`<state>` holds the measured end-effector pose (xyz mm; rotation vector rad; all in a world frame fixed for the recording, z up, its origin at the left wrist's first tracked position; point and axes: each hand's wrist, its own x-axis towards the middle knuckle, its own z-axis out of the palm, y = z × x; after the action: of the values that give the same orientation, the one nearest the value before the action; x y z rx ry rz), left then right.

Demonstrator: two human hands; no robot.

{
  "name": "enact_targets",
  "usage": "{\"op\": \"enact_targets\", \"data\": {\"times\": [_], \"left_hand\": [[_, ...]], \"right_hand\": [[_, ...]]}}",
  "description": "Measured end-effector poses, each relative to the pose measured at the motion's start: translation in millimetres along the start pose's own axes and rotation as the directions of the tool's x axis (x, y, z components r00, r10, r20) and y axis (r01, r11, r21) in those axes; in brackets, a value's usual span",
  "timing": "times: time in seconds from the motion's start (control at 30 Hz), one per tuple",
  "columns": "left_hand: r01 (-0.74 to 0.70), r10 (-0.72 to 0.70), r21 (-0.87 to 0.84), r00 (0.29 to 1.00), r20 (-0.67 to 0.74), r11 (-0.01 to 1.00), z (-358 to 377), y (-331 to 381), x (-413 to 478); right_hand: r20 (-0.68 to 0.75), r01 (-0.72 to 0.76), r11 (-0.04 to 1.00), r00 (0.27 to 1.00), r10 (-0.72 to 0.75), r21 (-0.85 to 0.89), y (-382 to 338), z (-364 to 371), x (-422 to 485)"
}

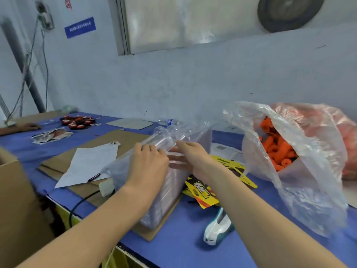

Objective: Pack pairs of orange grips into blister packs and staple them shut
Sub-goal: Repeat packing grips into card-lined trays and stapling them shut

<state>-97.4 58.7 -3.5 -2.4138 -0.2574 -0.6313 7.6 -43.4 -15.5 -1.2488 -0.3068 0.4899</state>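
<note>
1. The left hand (148, 163) curls its fingers over the top edge of the stack of blister packs (170, 196), gripping its clear wrap.
2. The right hand (191, 157) lies on the same wrap with its fingers stretched out, slightly blurred.
3. The stack stands mid-table (173, 248) and runs from near the front edge toward the back.
4. The orange grips (276, 149) sit in an open bag (309, 180) at the right edge.
5. The stapler (218, 227) lies near the front edge, with bare blue cloth around it.
6. Yellow cards (204, 192) fill the gap between the stack and the bag.
7. A sheet of paper (87, 165) lies left of the stack, and a cardboard box (15, 200) stands at the left edge.
</note>
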Motion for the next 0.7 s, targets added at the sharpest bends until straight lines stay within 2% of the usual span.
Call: {"op": "enact_targets", "data": {"times": [0.07, 0.13, 0.2, 0.27, 0.33, 0.47, 0.7], "left_hand": [[-0.002, 0.001, -0.033, 1.0, -0.006, 0.999, 3.6, -3.6, -0.7], [0.031, -0.026, -0.136, 0.999, 0.041, 0.99, 11.3, -7.3, 1.5], [0.069, -0.025, -0.327, 0.99, 0.137, 0.943, 20.5, -10.2, 7.0], [0.093, 0.011, -0.473, 0.977, 0.213, 0.876, 25.9, -12.9, 12.7], [0.087, 0.03, -0.503, 0.975, 0.22, 0.86, 27.0, -15.6, 18.0], [0.088, 0.065, -0.551, 0.966, 0.252, 0.83, 27.7, -21.7, 25.7], [0.04, 0.18, -0.589, 0.934, 0.31, 0.807, 31.7, -33.2, 33.6]], "right_hand": [[-0.016, 0.008, 0.999, 1.0, -0.009, -0.051, -6.7, 11.9, 3.2], [-0.101, -0.039, 0.999, 0.994, 0.037, -0.026, -7.5, 17.8, 4.5], [-0.169, -0.089, 0.993, 0.98, 0.102, 0.082, -1.9, 15.2, 1.0], [-0.145, -0.102, 0.973, 0.98, 0.134, 0.207, 8.9, 10.1, -3.7], [-0.062, -0.106, 0.959, 0.99, 0.127, 0.263, 22.2, 5.0, -7.1], [0.093, -0.117, 0.96, 0.991, 0.096, 0.256, 41.4, 4.7, -11.9], [0.105, -0.101, 0.952, 0.992, 0.073, 0.289, 50.1, 8.9, -13.4]]}}
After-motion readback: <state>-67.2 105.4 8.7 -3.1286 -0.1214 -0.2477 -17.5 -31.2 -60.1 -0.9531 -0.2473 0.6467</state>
